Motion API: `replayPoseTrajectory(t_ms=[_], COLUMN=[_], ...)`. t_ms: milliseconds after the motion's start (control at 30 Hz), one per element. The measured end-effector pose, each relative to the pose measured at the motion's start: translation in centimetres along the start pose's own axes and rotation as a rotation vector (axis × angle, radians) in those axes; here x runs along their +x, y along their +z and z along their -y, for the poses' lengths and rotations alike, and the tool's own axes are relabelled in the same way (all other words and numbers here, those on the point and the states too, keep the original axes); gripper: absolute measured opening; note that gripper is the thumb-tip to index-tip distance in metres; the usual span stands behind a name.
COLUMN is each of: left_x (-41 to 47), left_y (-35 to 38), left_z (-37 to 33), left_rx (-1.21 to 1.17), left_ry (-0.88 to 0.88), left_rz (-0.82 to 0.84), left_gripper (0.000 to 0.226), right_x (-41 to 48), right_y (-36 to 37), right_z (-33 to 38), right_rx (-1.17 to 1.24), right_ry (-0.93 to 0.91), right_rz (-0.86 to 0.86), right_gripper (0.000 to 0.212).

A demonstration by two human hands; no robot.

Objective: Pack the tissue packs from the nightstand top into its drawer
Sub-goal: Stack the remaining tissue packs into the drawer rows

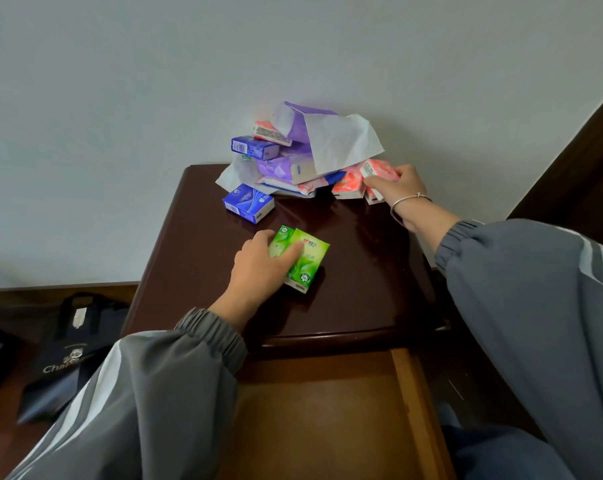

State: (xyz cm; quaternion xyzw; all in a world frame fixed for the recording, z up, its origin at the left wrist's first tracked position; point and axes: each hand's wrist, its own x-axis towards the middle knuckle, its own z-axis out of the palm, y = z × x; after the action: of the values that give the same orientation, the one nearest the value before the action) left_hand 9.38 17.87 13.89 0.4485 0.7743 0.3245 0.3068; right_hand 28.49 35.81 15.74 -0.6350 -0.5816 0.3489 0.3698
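Head view. Dark glossy nightstand, drawer pulled open at the near side, nothing visible inside. Left hand grips two green packs lying side by side mid-top, thumb across them. Right hand pinches a pink pack at the right edge of the pile against the far wall. Blue pack lies just left of the pile. Dark bag on the floor, left.
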Motion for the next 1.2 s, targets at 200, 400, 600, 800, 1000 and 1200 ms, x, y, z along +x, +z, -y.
replayPoseTrajectory(t_ms=[200,400,600,800,1000,1200], left_x=[0.1,-0.3,-0.7,-1.1,-2.1,-3.2], left_y=[0.1,0.2,0.1,0.4,0.5,-0.6], left_z=[0.3,0.4,0.0,-0.6,-1.3,-0.5], left_rx=[-0.056,-0.086,-0.057,0.120,0.168,0.131], left_ry=[-0.002,0.032,0.028,0.038,-0.001,0.012], left_rz=[0.001,-0.033,-0.027,-0.033,0.026,-0.003], left_gripper=[0.065,0.060,0.060,0.067,0.066,0.061], right_x=[-2.2,-4.3,-3.2,-5.0,-9.9,-12.6], right_y=[-0.2,-2.0,-1.2,-2.2,-3.9,-5.4], right_z=[-2.1,-2.3,-0.5,-1.3,-3.2,-3.0], right_rx=[-0.254,-0.358,-0.324,-0.508,-0.537,-0.350], right_ry=[-0.186,-0.209,-0.249,-0.295,-0.373,-0.336], right_rz=[0.023,0.116,0.248,0.337,0.398,0.429], right_gripper=[0.053,0.050,0.054,0.056,0.055,0.054])
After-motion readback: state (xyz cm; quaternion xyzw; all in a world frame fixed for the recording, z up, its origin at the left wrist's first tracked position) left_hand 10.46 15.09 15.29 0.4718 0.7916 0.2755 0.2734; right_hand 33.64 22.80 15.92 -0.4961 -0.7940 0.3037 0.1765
